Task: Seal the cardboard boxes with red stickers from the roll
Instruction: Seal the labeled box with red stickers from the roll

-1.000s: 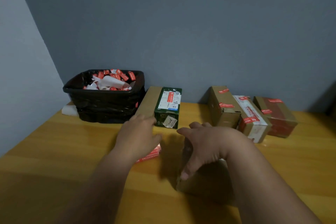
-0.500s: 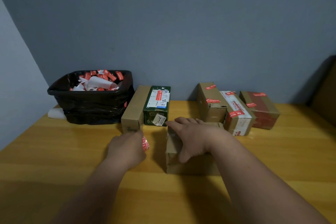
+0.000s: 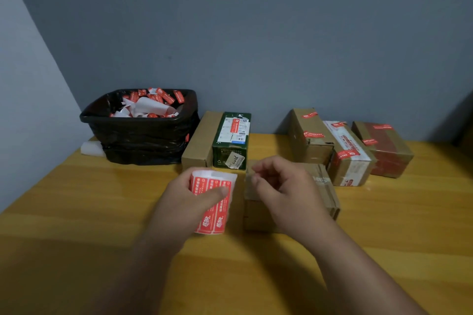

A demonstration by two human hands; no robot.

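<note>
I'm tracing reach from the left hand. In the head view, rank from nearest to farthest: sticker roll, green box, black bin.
1. Sticker roll: held in the left hand.
2. Green box: just behind, slightly right.
3. Black bin: far left, by the wall.

Two bare forearms above the tabletop [image 3: 76,225], no sleeves in view, left hand [image 3: 184,202] and right hand [image 3: 286,194] bare, no gloves, rings, watch or wristbands, short plain nails

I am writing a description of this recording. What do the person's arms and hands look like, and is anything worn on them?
Both forearms are bare, with no sleeve in view. The left hand and right hand wear no gloves. No watch, ring or bracelet shows. The dim light hides finer details.
</note>
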